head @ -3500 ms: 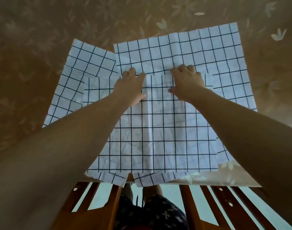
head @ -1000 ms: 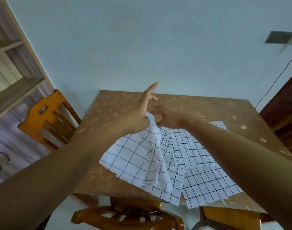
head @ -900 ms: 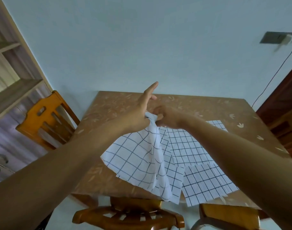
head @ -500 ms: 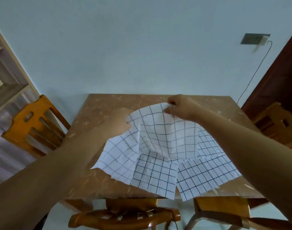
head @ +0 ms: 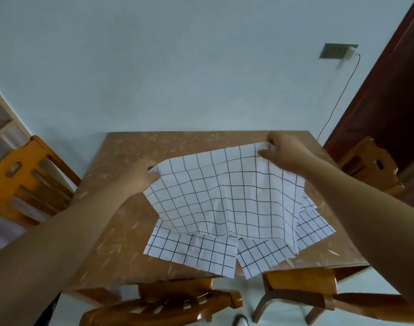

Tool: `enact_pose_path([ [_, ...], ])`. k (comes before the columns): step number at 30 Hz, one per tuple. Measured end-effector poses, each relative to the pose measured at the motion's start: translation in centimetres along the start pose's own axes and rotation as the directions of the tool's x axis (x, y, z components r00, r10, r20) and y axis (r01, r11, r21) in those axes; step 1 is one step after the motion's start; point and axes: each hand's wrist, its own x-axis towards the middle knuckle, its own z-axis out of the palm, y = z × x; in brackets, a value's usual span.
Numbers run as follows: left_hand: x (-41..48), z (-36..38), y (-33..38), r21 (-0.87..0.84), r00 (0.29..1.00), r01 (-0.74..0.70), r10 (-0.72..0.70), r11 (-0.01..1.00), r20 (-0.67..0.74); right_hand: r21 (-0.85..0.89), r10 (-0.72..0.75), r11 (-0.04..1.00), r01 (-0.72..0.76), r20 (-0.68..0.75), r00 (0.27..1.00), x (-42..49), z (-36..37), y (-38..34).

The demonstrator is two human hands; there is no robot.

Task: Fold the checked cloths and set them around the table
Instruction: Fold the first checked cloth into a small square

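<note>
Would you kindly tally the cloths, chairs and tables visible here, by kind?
Checked cloths: 3 distinct: held cloth, near-left cloth, near-right cloth; overlaps may hide more.
Chairs: 4: left chair, right chair, near-left chair, near-right chair.
Table: 1.
Total: 8.

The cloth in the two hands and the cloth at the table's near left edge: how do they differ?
The held cloth is raised at its far corners, pinched by the left hand and right hand; the near-left cloth lies on the table, unheld. The held cloth sags and ripples; the near-left cloth lies flat. Both are white with dark checks.
</note>
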Motion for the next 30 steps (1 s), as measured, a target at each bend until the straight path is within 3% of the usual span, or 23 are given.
enact_pose_path([
  [8,1.8,2.0,3.4,-0.055,0.995,0.089,-0.091,0.994,-0.031,0.038,0.099,0.994,-0.102,0.088,0.991,0.6,0.8,4.2],
  [16,3.2,7.1,11.9,0.059,0.997,0.004,-0.008,0.998,0.075,0.101,-0.021,0.995,0.000,0.212,0.977,-0.5,0.6,6.1],
  [19,3.9,8.1,14.0,0.047,1.000,0.008,-0.008,0.999,0.011,0.060,-0.014,0.998,0.003,0.177,0.984,-0.3,-0.8,8.4],
  [23,4.8,7.8,14.6,-0.074,0.981,0.137,-0.146,0.988,-0.131,-0.021,0.012,1.000,-0.008,0.206,0.978,0.4,-2.8,13.5],
  [27,4.8,8.4,15.5,-0.126,0.970,0.195,-0.211,0.973,-0.123,-0.185,-0.005,0.981,0.063,0.299,0.954,0.4,-3.2,16.5],
  [30,4.6,9.5,17.2,-0.107,0.977,0.175,-0.187,0.979,-0.106,-0.154,-0.028,0.984,0.092,0.375,0.927,0.2,-3.4,17.0],
])
